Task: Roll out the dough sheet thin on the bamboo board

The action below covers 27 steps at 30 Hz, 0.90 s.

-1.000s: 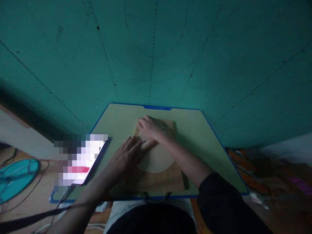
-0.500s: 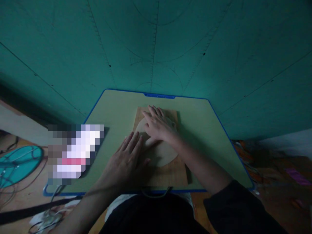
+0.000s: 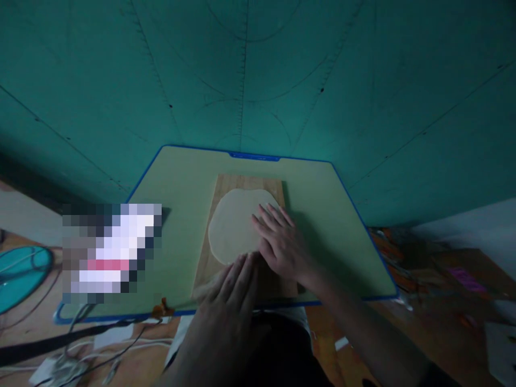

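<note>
A flattened round of pale dough [image 3: 236, 223] lies on a wooden board [image 3: 205, 269]. My left hand [image 3: 231, 290] is over the board's near part, its fingers stretched forward to the dough's near edge. From the outer side of this hand sticks out a blurred, pale, rod-like thing [image 3: 207, 287], perhaps a rolling pin; the hand hides the rest. My right hand [image 3: 282, 242] is spread flat over the dough's right side, with its fingertips on or just above the surface. What lies under the right palm is hidden.
The board rests on a pale green tabletop [image 3: 181, 188] with a blue rim, against a green wall [image 3: 242, 70]. On the left is a pixelated bright screen [image 3: 121, 242]. Cables [image 3: 76, 360] and a strap [image 3: 68, 338] run at lower left, near a teal disc [image 3: 24, 274].
Both hands have come nearer to my body, and the right hand has shifted right, uncovering most of the dough. The pale rod between them has moved nearer too. The view has shifted slightly.
</note>
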{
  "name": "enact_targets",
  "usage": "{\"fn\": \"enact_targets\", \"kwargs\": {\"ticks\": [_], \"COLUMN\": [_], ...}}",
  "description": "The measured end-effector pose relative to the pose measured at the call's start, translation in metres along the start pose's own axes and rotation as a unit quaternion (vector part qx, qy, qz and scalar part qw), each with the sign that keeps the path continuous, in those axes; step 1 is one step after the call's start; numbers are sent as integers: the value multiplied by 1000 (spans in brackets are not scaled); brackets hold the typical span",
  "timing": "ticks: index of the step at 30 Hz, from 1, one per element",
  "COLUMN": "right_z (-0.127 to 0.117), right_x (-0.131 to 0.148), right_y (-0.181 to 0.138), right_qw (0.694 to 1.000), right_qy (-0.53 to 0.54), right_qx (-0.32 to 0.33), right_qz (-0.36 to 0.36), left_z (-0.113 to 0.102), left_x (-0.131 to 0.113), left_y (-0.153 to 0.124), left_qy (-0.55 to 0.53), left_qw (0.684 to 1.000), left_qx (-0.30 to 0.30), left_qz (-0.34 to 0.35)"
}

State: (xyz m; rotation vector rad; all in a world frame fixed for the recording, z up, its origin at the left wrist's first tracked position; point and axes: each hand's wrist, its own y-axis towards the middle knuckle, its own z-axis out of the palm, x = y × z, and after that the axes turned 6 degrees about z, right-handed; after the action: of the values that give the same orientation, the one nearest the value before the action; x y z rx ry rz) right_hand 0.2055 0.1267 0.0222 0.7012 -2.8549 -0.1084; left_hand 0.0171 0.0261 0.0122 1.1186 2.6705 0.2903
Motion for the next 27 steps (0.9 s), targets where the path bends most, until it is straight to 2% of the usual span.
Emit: {"fn": "enact_targets", "kwargs": {"ticks": [4,7,10,14,17,20,23,27], "right_z": [-1,-1,-1,-2,-1,3,5,2], "right_x": [-6,-8,-8,-7,-13,-27,-42,-50], "right_y": [-36,-44,-29,9,30,44,57,78], "right_qw": [1000,1000,1000,1000,999,996,990,988], "right_qy": [10,7,-2,2,21,22,18,28], "right_qx": [-15,-20,-13,-11,-31,-56,-60,-49], "right_qz": [-7,-16,-27,-18,4,65,130,145], "left_z": [-5,-8,-7,2,7,7,3,2], "left_x": [-14,-4,24,63,76,84,99,124], "left_y": [-10,-11,-8,-9,-14,-14,1,36], "left_qy": [-28,-34,-10,57,50,47,54,34], "left_qw": [998,996,999,997,995,993,990,985], "left_qx": [17,16,5,-37,-50,-65,-72,-69], "left_qz": [59,83,49,-35,-70,-87,-111,-151]}}
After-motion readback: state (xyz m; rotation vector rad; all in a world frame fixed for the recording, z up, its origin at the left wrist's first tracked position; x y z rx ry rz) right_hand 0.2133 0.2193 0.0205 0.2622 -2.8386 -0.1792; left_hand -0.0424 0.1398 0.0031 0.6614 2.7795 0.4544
